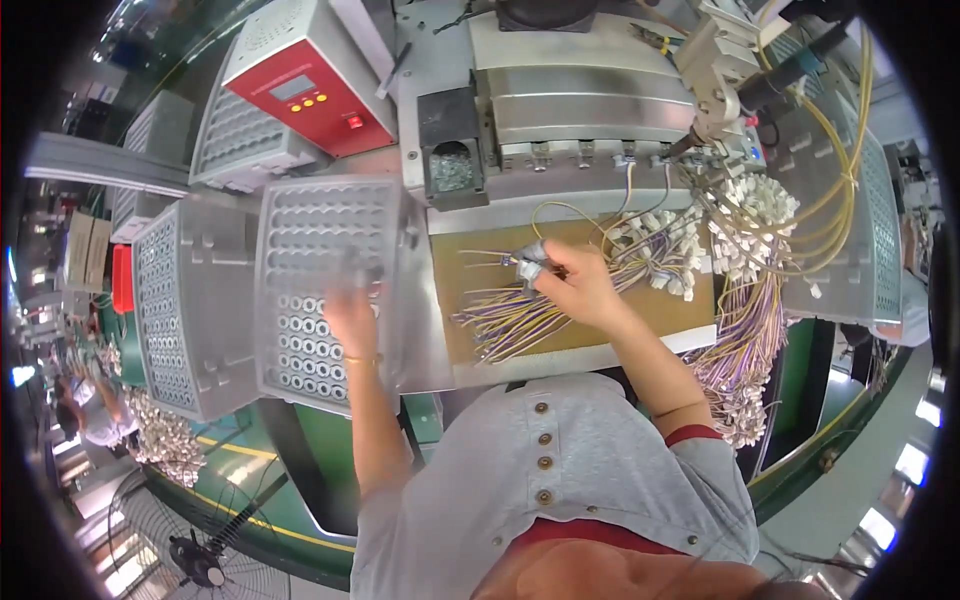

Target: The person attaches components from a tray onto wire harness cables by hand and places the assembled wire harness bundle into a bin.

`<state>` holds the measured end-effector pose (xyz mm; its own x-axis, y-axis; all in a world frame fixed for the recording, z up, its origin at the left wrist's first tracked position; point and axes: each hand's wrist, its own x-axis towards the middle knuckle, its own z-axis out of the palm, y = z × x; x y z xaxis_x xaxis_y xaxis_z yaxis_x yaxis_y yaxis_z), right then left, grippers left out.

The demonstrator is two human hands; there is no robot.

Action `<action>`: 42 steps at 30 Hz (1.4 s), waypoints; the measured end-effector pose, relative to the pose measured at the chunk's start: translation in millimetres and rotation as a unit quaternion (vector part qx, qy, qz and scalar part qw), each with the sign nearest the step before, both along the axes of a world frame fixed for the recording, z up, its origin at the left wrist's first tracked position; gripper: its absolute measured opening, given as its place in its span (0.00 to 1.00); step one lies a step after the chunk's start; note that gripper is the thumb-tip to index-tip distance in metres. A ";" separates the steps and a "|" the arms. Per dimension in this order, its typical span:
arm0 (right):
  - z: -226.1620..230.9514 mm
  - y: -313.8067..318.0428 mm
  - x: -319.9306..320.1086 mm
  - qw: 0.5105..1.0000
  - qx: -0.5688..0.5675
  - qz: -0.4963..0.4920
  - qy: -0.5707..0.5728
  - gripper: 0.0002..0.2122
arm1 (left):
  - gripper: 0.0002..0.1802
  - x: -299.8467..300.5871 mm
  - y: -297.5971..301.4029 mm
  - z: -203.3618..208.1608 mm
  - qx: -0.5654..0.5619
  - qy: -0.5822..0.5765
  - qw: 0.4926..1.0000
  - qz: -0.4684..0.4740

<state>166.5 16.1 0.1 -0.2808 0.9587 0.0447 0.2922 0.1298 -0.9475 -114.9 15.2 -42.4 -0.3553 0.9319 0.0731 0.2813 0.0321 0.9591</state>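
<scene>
My left hand (pixel 350 322) reaches over a clear plastic tray (pixel 388 250) and is smeared by motion. Its fingers and anything in them cannot be made out. Rows of round metal parts (pixel 305 345) fill the tray's near half, while the far rows show bare pockets. Over the tan work mat (pixel 450 350), my right hand (pixel 580 285) has thumb and forefinger pinched, with grey coverings on the fingertips. Thin wires (pixel 485 258) stick out leftward from that pinch. Below the hand lies a bundle of purple, yellow and white wires (pixel 520 320), with white connectors (pixel 660 245) at its right end.
Behind the mat stands a metal machine (pixel 590 105) with a row of small clamps. A bin of small clear pieces (pixel 452 170) adjoins it. At the back left is a red-fronted control box (pixel 320 95). More trays (pixel 205 300) stand left; wire bundles (pixel 745 330) hang right.
</scene>
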 end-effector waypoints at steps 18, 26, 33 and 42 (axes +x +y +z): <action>9.6 -8.2 6.9 0.996 0.036 -0.035 0.074 0.03 | 0.18 118.4 -20.0 39.9 -0.034 -0.326 0.898 -0.294; 23.7 -0.7 10.3 0.987 0.159 0.030 0.010 0.06 | 0.16 122.7 -16.8 48.5 -0.023 -0.292 0.909 -0.297; 17.6 -1.6 -6.9 0.991 -0.082 -0.043 0.099 0.04 | 0.14 124.2 -6.9 36.3 -0.108 -0.476 0.844 -0.221; 12.7 17.8 -0.4 0.965 -0.124 -0.133 0.191 0.04 | 0.25 132.3 2.6 24.7 -0.106 -0.509 0.798 -0.303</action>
<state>166.1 33.9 12.9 -0.0320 0.9890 -0.1447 -0.0932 -0.1471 -0.9847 17.4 17.9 -17.7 0.3919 0.9079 -0.1486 -0.6152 0.3788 0.6915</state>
